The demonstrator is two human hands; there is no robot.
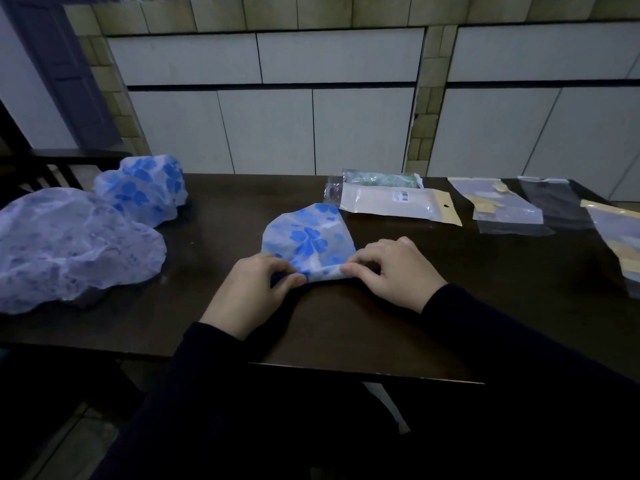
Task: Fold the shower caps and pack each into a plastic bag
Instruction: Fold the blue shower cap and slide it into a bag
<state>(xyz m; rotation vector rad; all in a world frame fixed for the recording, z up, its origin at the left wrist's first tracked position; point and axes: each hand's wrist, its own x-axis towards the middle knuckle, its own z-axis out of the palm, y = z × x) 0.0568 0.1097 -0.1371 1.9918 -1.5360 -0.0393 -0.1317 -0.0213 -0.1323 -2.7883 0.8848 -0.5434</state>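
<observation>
While pinched, shower cap [309,237] between fingers [360,268].

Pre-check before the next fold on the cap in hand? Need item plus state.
1. Both hands on the cap: ok. Left hand and right hand pinch the near edge of the shower cap.
2. Cap lying flat on the table: ok, it is folded to a rounded wedge.
3. Near edges lined up under the fingers: cannot tell, hands cover them.
4. Bag within reach: ok, a white plastic bag lies just beyond the cap, to the right.
5. Bag mouth open: cannot tell.
6. Remaining caps out of the fold path: ok, two unfolded caps sit to the left.
</observation>
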